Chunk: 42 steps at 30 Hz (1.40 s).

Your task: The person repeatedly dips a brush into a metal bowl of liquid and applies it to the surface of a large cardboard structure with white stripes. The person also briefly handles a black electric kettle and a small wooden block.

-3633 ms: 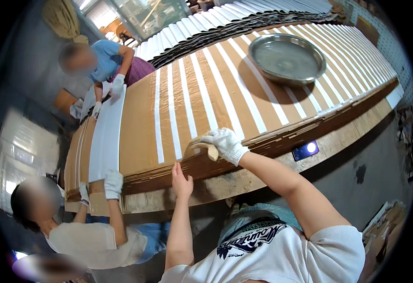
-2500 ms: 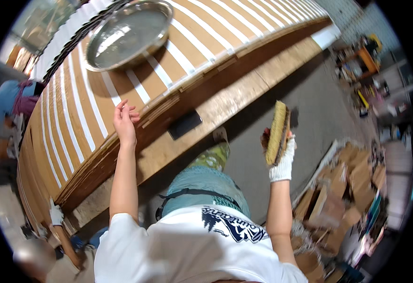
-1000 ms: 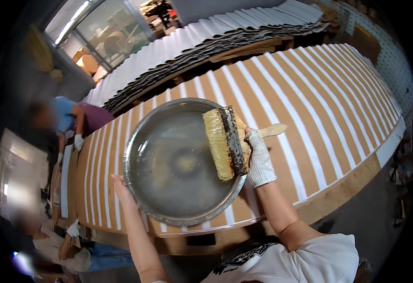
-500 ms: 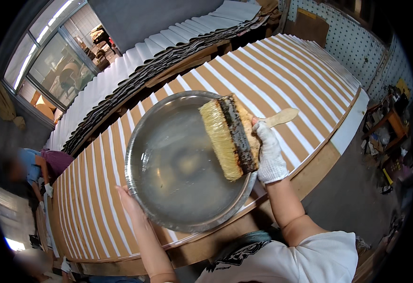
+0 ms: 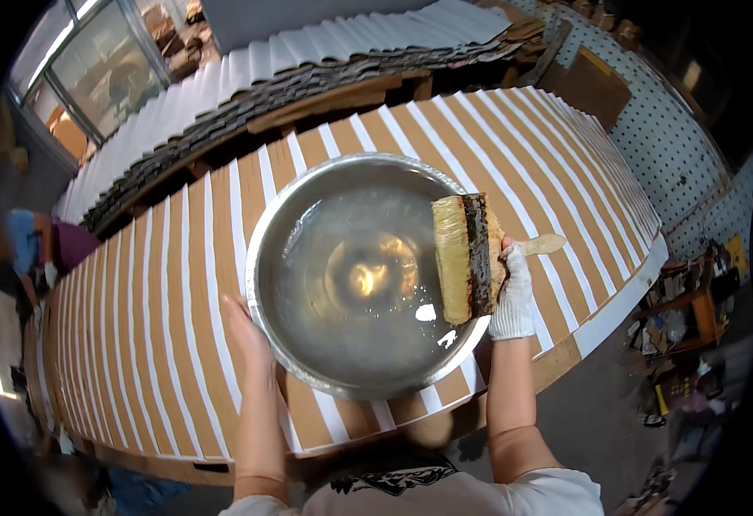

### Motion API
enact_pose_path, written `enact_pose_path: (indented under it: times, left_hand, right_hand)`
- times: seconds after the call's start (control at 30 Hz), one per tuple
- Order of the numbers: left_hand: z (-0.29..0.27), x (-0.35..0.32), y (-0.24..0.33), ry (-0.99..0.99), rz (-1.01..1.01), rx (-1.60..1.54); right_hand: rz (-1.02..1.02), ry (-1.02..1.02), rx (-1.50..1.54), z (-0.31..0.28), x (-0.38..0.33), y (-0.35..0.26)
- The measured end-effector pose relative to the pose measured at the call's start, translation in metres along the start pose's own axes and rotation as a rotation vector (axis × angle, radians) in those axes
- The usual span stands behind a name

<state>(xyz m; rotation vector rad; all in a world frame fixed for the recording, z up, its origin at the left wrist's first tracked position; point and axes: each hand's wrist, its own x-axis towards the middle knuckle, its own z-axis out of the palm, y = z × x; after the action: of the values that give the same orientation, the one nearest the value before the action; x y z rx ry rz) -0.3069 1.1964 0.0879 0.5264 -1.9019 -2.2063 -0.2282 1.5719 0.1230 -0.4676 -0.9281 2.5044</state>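
One brush (image 5: 467,258), one basin (image 5: 364,275), two hands.

Brush handle (image 5: 542,245) largely covered by the gloved right hand (image 5: 512,292); only its rounded tip showed. Fingertips of the bare left hand (image 5: 246,331) were hidden behind the rim of the metal basin (image 5: 308,378). The basin concealed the striped boards (image 5: 161,327) beneath it. A co-worker (image 5: 37,254) at the far left was blurred and partly cut by the picture's dark edge. Clutter on the floor at right (image 5: 678,344) was too small to identify.
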Motion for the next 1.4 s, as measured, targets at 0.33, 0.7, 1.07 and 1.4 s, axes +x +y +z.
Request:
enact_pose_path:
  times: [0.33, 0.7, 1.07, 1.4]
  left_hand:
    - [-0.068, -0.044, 0.035, 0.169, -0.048, 0.321]
    - [-0.210, -0.162, -0.014, 0.214, 0.083, 0.184]
    - [-0.431, -0.305, -0.014, 0.549, 0.159, 0.576]
    - [-0.603, -0.474, -0.026, 0.778, -0.080, 0.439]
  right_hand:
    - [-0.190, -0.082, -0.609, 0.016, 0.036, -0.045]
    - [-0.300, -0.425, -1.929, 0.105, -0.011, 0.020]
    - [-0.281, -0.134, -0.982, 0.051, 0.050, -0.032]
    - [-0.090, -0.013, -0.546, 0.105, -0.034, 0.066]
